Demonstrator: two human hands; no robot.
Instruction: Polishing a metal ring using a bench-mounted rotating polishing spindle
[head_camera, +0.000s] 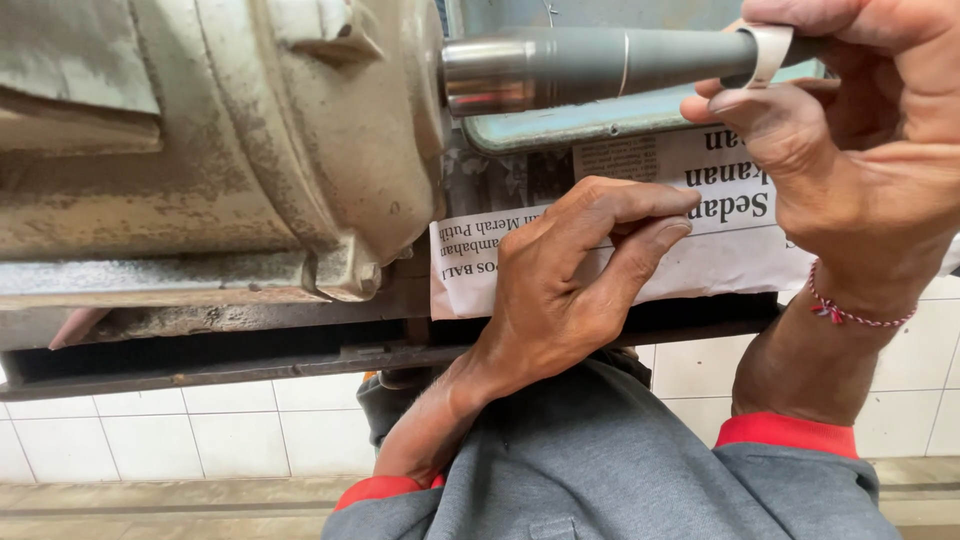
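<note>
My left hand (575, 280) presses flat with its fingertips on a folded sheet of newspaper (720, 255) that lies over a dark metal frame rail. My right hand (850, 140) is closed around the end of a grey metal shaft (590, 65). A strip of whitish tape (768, 50) runs between thumb and finger at the shaft's end. The shaft sticks out sideways from a large worn grey-green machine housing (250, 140) on the left.
A pale blue metal edge (590, 125) runs under the shaft. The dark frame rail (200, 360) crosses the view below the housing. White wall tiles (200, 435) and a concrete floor strip (150, 500) lie beneath. Grey sleeves with red cuffs cover my forearms.
</note>
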